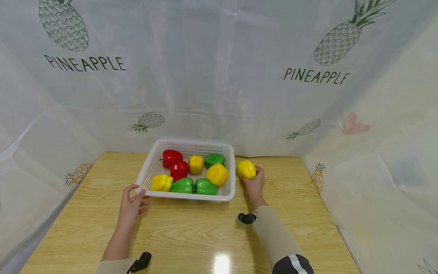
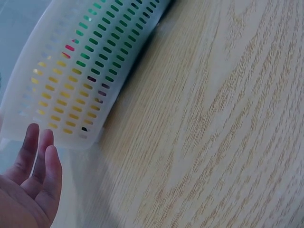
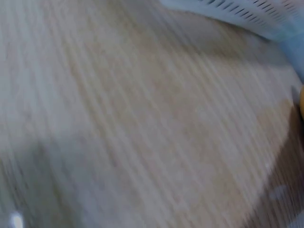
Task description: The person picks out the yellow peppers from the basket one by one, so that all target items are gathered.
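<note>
A white plastic basket [image 1: 188, 195] stands toward the back of the table, holding two red bell peppers [image 1: 179, 170], three yellow ones [image 1: 217, 174] and three green ones [image 1: 182, 185]. At its front left corner my left hand [image 1: 131, 205] pinches the rim between thumb and index finger. The other fingers stretch loosely beside the slotted wall [image 2: 71, 137] in the left wrist view. Just right of the basket, my right hand [image 1: 254, 185] grips a yellow bell pepper [image 1: 246, 169]. The right wrist view leaves that hand out and shows only a yellow sliver [image 3: 302, 102] at its right edge.
Wood-grain table [image 1: 191, 232] lies under everything. A pale curtain [image 1: 205, 87] printed with pineapples hangs close behind the basket and along both sides. Dark wrist devices [image 1: 247, 218] sit by both sleeves.
</note>
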`<action>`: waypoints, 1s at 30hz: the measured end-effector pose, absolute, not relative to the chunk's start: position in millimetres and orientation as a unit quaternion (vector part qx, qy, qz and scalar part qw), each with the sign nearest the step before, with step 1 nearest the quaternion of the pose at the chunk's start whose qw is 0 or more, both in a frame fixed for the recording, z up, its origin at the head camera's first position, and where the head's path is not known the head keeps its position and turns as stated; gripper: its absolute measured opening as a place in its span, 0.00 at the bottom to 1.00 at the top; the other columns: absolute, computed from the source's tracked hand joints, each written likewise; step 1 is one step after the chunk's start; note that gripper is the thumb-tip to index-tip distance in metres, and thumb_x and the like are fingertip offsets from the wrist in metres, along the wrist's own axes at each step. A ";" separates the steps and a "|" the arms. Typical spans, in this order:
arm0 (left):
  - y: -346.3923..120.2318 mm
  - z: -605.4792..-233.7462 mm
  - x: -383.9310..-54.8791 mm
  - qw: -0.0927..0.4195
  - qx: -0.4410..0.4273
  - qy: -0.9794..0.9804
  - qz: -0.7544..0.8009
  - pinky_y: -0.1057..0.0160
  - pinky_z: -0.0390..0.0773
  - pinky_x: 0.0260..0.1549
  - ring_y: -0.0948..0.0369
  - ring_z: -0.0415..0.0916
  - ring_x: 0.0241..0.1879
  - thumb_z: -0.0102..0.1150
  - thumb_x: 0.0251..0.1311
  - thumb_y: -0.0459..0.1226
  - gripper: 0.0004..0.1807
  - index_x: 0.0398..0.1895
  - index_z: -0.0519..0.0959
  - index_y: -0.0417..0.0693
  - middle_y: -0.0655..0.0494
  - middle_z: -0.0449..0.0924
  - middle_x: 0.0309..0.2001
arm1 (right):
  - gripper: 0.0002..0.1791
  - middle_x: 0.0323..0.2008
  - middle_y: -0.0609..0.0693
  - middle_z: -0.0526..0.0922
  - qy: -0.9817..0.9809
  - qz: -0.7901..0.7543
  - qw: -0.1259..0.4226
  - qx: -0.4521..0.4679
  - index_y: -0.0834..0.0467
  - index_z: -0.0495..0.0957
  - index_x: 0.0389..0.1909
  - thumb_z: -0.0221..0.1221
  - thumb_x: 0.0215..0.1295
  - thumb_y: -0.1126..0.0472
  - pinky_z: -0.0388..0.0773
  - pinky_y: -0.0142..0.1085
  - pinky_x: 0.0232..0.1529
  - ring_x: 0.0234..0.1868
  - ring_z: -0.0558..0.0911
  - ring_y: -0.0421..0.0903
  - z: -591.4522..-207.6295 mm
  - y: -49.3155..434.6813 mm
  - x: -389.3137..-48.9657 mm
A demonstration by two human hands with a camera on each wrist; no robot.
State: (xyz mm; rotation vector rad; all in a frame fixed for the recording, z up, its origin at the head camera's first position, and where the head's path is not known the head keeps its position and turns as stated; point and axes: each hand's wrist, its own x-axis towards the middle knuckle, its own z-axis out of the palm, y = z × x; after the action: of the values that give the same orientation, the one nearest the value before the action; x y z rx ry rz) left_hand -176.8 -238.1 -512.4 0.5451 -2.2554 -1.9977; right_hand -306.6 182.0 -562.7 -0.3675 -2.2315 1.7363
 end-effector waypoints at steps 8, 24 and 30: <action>-237.8 -512.4 -177.0 0.045 0.180 -0.736 -0.651 0.60 0.83 0.32 0.59 0.82 0.32 0.49 0.73 0.46 0.26 0.67 0.52 0.53 0.49 0.83 0.41 | 0.43 0.63 0.62 0.59 -0.827 0.542 0.125 -0.081 0.57 0.61 0.67 0.72 0.51 0.69 0.57 0.54 0.66 0.64 0.63 0.59 -560.4 186.7 -304.8; -238.5 -511.9 -177.1 0.043 0.185 -0.730 -0.656 0.62 0.82 0.31 0.60 0.82 0.31 0.49 0.73 0.46 0.26 0.66 0.53 0.53 0.53 0.84 0.38 | 0.32 0.66 0.64 0.55 -0.848 0.527 0.050 -0.013 0.57 0.65 0.68 0.59 0.61 0.67 0.59 0.57 0.65 0.66 0.59 0.63 -544.5 200.6 -297.2; -237.5 -512.2 -177.4 0.044 0.185 -0.727 -0.660 0.62 0.82 0.31 0.60 0.82 0.31 0.50 0.73 0.46 0.24 0.65 0.54 0.55 0.54 0.84 0.38 | 0.32 0.64 0.63 0.59 -0.841 0.538 0.049 -0.013 0.57 0.66 0.67 0.62 0.61 0.66 0.64 0.54 0.62 0.62 0.62 0.61 -541.1 201.6 -300.6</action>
State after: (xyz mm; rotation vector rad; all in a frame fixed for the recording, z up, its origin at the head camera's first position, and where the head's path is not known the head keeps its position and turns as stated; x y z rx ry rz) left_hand -177.4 -237.5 -512.2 0.5668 -2.2206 -2.0170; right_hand -300.6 201.6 -541.1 -0.0411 -2.5644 1.6394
